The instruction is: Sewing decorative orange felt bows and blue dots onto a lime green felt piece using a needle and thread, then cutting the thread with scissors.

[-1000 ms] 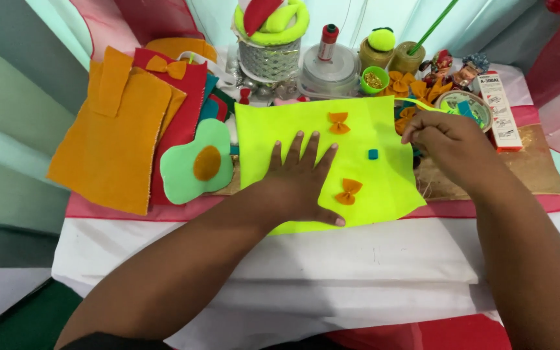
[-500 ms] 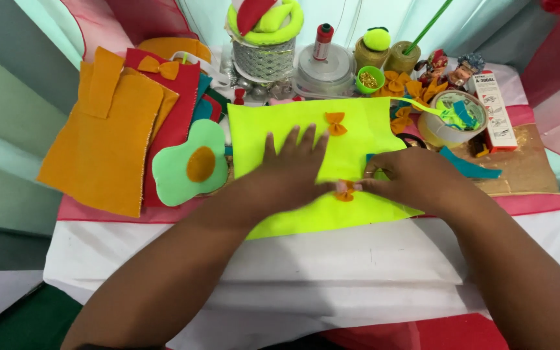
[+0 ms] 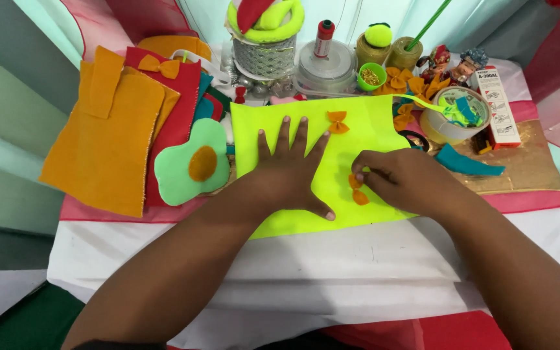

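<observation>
On the middle of the table lies a neon yellow-green felt sheet (image 3: 364, 129), flat and roughly square, with one small orange felt bow (image 3: 338, 122) sitting near its upper edge. The left hand (image 3: 291, 175) rests palm down on the sheet with its fingers spread wide. Just beside it, the right hand (image 3: 404, 179) has its fingertips drawn together, pinching a second orange bow (image 3: 357, 189) against the lower right part of the sheet. Under everything is a white tablecloth (image 3: 319, 266) crossed by a pink band, with a gold strip to the right; pale green and pink drapes hang around the table. To the left lie orange felt pieces (image 3: 108, 139) over red felt (image 3: 179, 107), and a light green egg-shaped cutout (image 3: 192, 165) with an orange centre. Along the back stand a silver mesh basket (image 3: 267, 58) holding red and yellow-green stuffed felt shapes, a small green cup (image 3: 371, 76) of tiny gold bits, and a round cream tub (image 3: 454, 116) with teal and green scraps inside it.
</observation>
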